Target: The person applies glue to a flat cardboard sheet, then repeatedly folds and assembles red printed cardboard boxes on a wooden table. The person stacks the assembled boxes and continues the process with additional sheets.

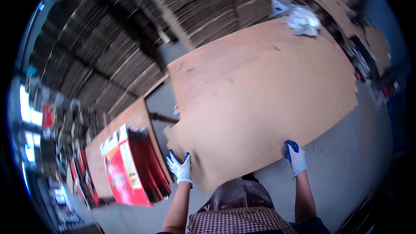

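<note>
While the left hand (180, 167) grips the cardboard sheet (264, 104), the right hand (295, 156) holds its edge.

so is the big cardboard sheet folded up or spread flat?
Spread flat: the cardboard sheet lies open, left hand and right hand gripping its near edge.
</note>
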A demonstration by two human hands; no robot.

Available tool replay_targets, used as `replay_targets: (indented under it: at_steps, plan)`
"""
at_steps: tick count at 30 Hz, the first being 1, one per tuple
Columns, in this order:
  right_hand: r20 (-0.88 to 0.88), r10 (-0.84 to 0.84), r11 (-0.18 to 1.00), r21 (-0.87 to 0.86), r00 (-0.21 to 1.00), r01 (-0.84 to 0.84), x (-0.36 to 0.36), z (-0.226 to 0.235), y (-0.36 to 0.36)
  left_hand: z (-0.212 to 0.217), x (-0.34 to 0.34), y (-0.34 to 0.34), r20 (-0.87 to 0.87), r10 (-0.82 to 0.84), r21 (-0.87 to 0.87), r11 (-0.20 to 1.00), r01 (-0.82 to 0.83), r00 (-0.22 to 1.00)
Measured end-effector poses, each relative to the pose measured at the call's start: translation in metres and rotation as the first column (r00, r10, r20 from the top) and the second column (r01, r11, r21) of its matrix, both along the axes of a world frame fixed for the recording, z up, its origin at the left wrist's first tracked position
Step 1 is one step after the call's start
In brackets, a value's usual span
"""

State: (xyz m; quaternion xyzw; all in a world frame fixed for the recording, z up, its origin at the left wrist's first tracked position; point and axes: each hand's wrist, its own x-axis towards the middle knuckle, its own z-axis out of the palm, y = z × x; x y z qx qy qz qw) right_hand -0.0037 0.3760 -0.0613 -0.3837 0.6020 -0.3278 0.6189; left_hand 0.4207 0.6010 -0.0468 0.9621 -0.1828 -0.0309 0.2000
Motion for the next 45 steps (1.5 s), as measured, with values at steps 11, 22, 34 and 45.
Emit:
replay_targets:
  at_steps: [11,22,34,45]
  plan:
    - [-0.883,0.441,-0.049,0.157,-0.162,-0.986,0.323,0.083,0.213,0.135,-0.017,0.157,0.013,-0.111,-0.635,0.767,0.094,0.994]
    - [-0.905,0.355,0.339,0.359,-0.236,-0.870,0.374,0.054,0.269,0.117,0.244,0.353,0.229,-0.295,-0.009,0.952,0.305,0.928]
    - [-0.544,0.457,0.370,-0.604,0.704,-0.706,0.364,0.531,0.207,0.074,0.291,0.357,0.155,-0.443,0.072,0.896,0.438,0.883]
    - [-0.330,0.750,0.234,-0.679,0.573,-0.696,0.458,0.466,0.293,0.032,0.336,0.368,-0.336,-0.771,-0.889,0.069,-0.453,0.541]
